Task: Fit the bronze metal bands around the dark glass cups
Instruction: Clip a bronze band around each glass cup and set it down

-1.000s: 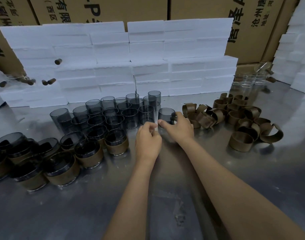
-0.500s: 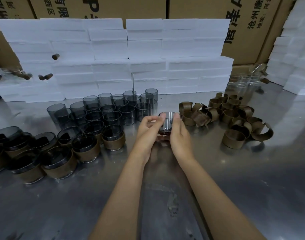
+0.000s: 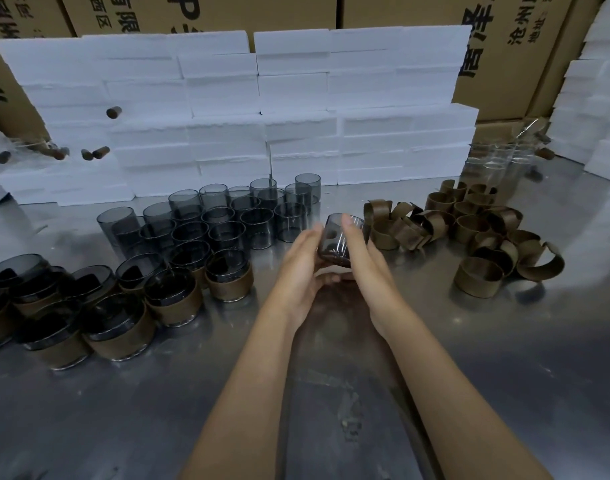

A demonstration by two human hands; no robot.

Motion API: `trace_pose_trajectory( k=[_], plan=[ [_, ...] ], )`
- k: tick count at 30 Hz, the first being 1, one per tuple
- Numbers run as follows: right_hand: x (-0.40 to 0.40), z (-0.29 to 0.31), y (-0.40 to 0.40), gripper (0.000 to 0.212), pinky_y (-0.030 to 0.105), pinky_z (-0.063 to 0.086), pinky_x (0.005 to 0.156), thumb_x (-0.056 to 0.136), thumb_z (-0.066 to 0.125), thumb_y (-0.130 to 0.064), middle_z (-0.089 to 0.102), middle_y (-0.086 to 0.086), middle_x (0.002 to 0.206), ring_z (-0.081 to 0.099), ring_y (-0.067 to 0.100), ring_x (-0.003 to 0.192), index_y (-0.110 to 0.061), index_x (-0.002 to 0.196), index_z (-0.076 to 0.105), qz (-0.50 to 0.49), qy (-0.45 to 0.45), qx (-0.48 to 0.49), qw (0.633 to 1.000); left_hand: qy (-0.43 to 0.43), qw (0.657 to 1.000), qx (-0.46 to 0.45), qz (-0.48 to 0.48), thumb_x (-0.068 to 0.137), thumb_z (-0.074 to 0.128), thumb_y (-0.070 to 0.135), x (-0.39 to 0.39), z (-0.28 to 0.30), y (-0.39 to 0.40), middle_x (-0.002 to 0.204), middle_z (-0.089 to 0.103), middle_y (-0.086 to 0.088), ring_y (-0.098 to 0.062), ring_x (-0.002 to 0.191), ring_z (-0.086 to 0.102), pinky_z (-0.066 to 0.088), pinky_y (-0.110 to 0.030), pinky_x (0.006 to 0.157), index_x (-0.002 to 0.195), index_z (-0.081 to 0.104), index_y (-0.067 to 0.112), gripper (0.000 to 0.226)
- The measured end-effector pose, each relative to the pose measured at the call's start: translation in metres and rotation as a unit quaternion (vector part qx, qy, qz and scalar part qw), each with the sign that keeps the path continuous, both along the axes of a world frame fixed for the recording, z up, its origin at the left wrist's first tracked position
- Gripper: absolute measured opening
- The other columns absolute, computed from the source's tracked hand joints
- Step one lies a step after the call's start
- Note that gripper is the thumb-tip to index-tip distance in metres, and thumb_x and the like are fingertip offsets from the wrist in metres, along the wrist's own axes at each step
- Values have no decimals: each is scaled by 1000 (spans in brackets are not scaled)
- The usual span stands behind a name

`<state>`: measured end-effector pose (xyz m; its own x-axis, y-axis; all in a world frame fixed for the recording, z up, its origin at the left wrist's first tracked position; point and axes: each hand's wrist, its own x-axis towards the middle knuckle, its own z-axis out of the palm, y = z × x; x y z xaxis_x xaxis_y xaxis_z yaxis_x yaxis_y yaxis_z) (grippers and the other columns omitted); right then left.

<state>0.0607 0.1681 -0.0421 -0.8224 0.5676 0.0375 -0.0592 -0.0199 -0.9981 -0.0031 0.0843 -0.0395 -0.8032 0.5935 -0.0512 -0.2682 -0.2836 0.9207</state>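
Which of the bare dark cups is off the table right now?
The dark cup held between the left hand and right hand, tilted; the other bare cups stand upright behind.

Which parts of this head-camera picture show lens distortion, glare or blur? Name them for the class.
Head view: wide-angle bending curves the foam blocks and table edges outward; soft glare washes the steel at far right; the left hand, right hand and held cup look slightly smeared; corners lose sharpness.
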Motion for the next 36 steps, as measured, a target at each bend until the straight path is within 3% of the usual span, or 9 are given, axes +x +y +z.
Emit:
trace_pose_trajectory(
  k=[5, 9, 13, 19, 22, 24, 28, 32, 36],
  plan=[
    [-1, 1, -1, 104, 25, 44, 100, 63, 28, -99, 63, -10, 139, 59, 4, 123, -33, 137, 60, -50, -34, 19, 998, 94, 992, -82, -2, 85, 70, 59, 3, 0, 1, 72, 71, 9, -12, 65, 69, 48, -22, 60, 108, 71, 18, 47],
    [-5, -5, 2, 92, 44, 35, 120, 90, 17, -85, 54, 3, 152, 48, 19, 142, -25, 149, 52, -73, -41, 33, 996, 85, 994, -59, 22, 90, 74, 45, 4, -2, 3, 71, 72, 7, -8, 60, 69, 47, -15, 48, 100, 75, 20, 27],
    [-10, -10, 4, 74, 47, 42, 115, 102, 17, -68, 65, 6, 139, 58, 24, 132, -23, 141, 60, -75, -40, 36, 996, 100, 991, -17, 82, 92, 74, 35, -1, -5, 1, 96, 68, 2, -6, 75, 67, 51, -21, 65, 107, 72, 24, 19],
    [-9, -12, 5, 57, 44, 46, 111, 110, 24, -51, 70, 3, 127, 63, 20, 123, -19, 133, 65, -117, -20, 46, 992, 93, 992, -17, 77, 101, 63, 28, -2, -6, -1, 85, 72, 8, -4, 61, 68, 48, -17, 48, 104, 67, 24, 7],
    [-7, -10, 5, 39, 48, 55, 98, 111, 34, -40, 72, -2, 106, 68, 18, 104, -20, 115, 67, -128, 9, 36, 991, 91, 992, -36, 73, 106, 53, 29, -4, -6, -1, 109, 70, -10, -18, 82, 71, 50, -22, 52, 111, 62, 23, 12],
    [-6, -8, 5, 35, 47, 60, 89, 107, 44, -45, 73, -7, 96, 70, 12, 94, -18, 110, 66, -117, 21, 14, 993, 69, 994, -35, 76, 108, 47, 30, -4, -4, -2, 113, 69, -15, -26, 86, 70, 51, -25, 53, 113, 59, 20, 16],
    [-6, -7, 3, 37, 9, 51, 65, 93, 59, -63, 74, -29, 84, 69, -12, 78, -31, 111, 64, -28, 9, 13, 999, 26, 999, -23, 20, 104, 44, 55, 1, 1, 0, 115, 75, -10, -23, 94, 74, 57, -37, 81, 121, 71, 16, 50],
    [-7, -12, 2, 39, 2, 41, 68, 83, 58, -80, 67, -42, 87, 55, -31, 82, -48, 105, 61, 0, -20, 68, 997, 54, 996, -66, -8, 75, 55, 87, 6, 3, -2, 110, 78, 10, -10, 101, 75, 58, -25, 74, 103, 77, 51, 51],
    [-8, -13, 2, 45, 10, 41, 83, 87, 47, -81, 61, -41, 87, 55, -28, 84, -46, 114, 57, -32, -22, 68, 997, 65, 995, -73, -6, 77, 64, 80, 5, 0, 1, 118, 76, 4, -12, 109, 72, 56, -31, 90, 126, 72, 31, 69]
  ],
)
